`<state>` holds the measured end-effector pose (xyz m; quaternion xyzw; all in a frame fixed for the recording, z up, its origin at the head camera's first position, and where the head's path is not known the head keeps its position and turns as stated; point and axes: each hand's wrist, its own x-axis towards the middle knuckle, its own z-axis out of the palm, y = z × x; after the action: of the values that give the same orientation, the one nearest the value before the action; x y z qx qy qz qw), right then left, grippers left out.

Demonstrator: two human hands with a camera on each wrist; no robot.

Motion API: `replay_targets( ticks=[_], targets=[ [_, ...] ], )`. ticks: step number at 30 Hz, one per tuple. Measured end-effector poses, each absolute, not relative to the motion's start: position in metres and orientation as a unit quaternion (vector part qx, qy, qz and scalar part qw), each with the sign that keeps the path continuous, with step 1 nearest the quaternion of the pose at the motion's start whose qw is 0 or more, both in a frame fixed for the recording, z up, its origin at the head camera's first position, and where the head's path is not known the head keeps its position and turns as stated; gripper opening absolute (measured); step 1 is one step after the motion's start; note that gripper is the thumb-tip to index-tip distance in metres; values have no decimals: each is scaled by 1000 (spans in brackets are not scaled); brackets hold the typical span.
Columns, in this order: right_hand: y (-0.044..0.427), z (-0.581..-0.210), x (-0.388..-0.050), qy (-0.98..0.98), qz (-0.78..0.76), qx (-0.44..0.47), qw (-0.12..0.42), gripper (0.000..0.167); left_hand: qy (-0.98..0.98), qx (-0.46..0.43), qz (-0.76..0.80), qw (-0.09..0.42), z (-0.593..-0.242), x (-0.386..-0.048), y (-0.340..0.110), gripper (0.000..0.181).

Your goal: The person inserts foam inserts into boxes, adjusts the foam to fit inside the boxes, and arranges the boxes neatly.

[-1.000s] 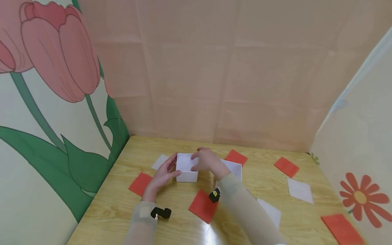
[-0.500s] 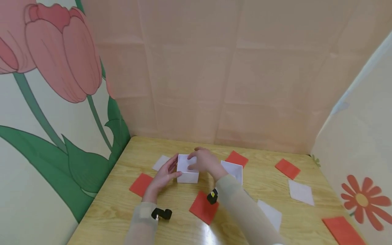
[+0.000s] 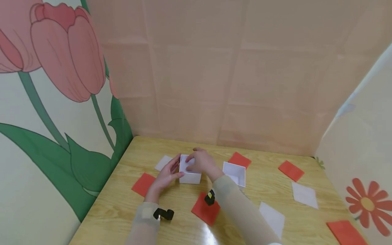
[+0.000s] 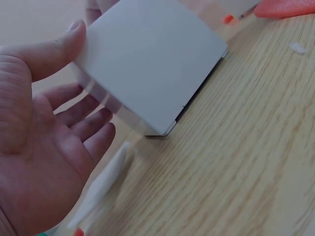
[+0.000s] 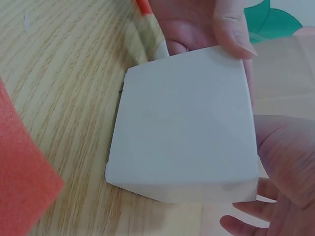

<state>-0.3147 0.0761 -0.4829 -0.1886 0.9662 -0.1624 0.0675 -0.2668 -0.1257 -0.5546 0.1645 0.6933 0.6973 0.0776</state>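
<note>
An open-topped white box (image 3: 190,178) stands on the table, its front wall facing me. My left hand (image 3: 165,177) holds it at the left side, the thumb at the front top corner and the fingers along the side wall, as the left wrist view (image 4: 49,123) shows. Over the opening is my right hand (image 3: 202,161), with index finger and thumb apart and reaching inside. What its fingertips touch, and most of the box's inside, is hidden. From the right wrist, the same box shows its plain front wall (image 5: 182,123).
A second open white box (image 3: 234,173) stands to the right, partly behind my right forearm. Several red squares (image 3: 206,211) and white squares (image 3: 304,194) lie scattered over the wooden table (image 3: 177,221). Printed walls and a plain backdrop (image 3: 226,75) surround it.
My right hand has shifted slightly left, farther over the box's opening. My left hand keeps its hold. The head view has turned a little, so everything sits slightly farther right.
</note>
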Motion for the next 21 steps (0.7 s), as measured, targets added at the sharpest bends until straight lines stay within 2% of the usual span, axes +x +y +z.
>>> replay_targets(
  ticks=[21],
  targets=[
    [77, -489, -310, 972, -128, -187, 59, 27, 694, 173, 694, 81, -556, -267, -123, 85]
  ],
)
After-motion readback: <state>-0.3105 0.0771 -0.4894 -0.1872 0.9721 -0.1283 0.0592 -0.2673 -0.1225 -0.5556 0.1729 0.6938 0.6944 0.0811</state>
